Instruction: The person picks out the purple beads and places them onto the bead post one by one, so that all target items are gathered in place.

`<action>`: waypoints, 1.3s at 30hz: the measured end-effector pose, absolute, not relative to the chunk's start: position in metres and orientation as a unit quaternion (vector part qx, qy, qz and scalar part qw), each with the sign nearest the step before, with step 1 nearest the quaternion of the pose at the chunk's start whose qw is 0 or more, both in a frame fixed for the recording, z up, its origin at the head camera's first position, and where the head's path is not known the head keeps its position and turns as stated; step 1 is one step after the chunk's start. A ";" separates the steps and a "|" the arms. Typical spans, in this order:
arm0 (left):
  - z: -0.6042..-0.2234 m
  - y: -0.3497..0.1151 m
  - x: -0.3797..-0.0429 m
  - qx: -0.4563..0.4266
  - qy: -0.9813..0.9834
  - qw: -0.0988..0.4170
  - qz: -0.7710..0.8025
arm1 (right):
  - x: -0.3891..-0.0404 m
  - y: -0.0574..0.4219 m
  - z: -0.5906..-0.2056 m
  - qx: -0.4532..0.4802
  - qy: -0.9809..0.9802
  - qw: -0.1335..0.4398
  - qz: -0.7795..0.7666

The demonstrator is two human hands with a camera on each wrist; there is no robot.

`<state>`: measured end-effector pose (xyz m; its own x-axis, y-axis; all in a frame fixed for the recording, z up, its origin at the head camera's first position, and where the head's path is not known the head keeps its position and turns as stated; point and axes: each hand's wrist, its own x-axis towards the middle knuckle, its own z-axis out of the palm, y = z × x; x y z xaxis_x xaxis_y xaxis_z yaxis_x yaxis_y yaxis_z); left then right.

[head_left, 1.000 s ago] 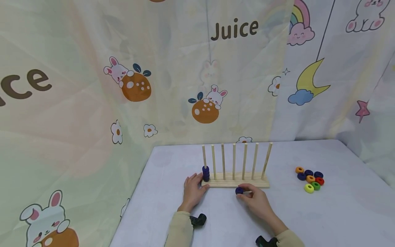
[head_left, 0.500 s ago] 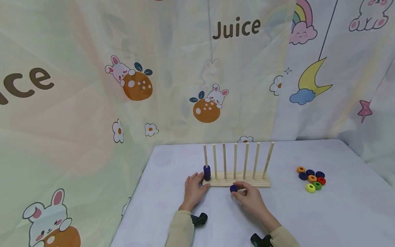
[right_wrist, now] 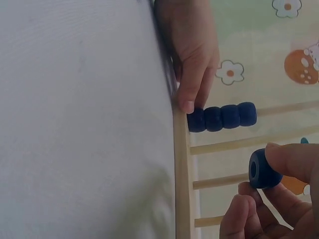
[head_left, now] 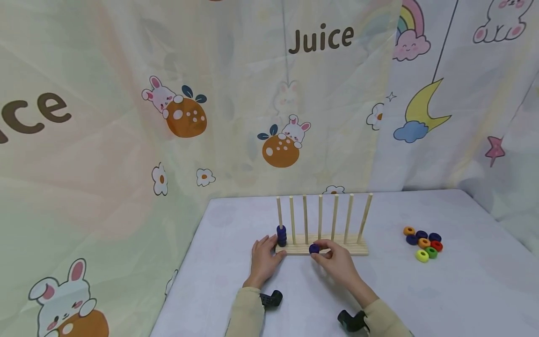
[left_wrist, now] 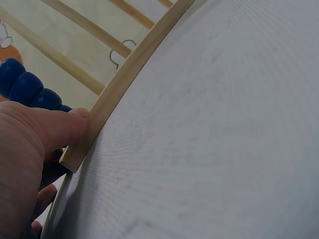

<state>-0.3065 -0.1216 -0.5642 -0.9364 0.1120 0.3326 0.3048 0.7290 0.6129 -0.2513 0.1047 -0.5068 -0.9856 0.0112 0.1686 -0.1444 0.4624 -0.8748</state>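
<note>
A wooden peg rack (head_left: 324,250) stands on the table, its upright pegs in a row. Several dark blue beads (head_left: 281,236) are stacked on its leftmost peg. My left hand (head_left: 264,261) grips the left end of the base; in the left wrist view its thumb (left_wrist: 70,124) lies on the front edge and its fingers are partly hidden behind. Between thumb and fingertips my right hand (head_left: 338,263) pinches one dark blue bead (head_left: 314,248), raised in front of the pegs. The right wrist view shows the hole of this bead (right_wrist: 264,169) turned toward the base.
A loose cluster of beads lies on the table to the right: orange beads (head_left: 409,231), blue beads (head_left: 411,239), a red bead (head_left: 436,245), a green bead (head_left: 431,252) and a yellow bead (head_left: 422,255). A printed curtain (head_left: 236,117) hangs behind the white table (head_left: 463,290).
My right hand has carried the pinched blue bead left and up, from in front of the base to over it. My left hand stays at the rack's end.
</note>
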 end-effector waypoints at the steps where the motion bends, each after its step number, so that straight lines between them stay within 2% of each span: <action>1: -0.564 -0.122 -0.307 -0.113 -0.920 0.138 -0.350 | -0.252 0.104 -0.505 0.043 -0.853 0.079 0.515; 20: -0.566 -0.123 -0.307 -0.115 -0.920 0.137 -0.350 | -0.268 0.096 -0.470 0.092 -0.855 0.120 0.497; 39: -0.563 -0.122 -0.306 -0.120 -0.917 0.137 -0.355 | -0.273 0.090 -0.443 0.127 -0.847 0.131 0.499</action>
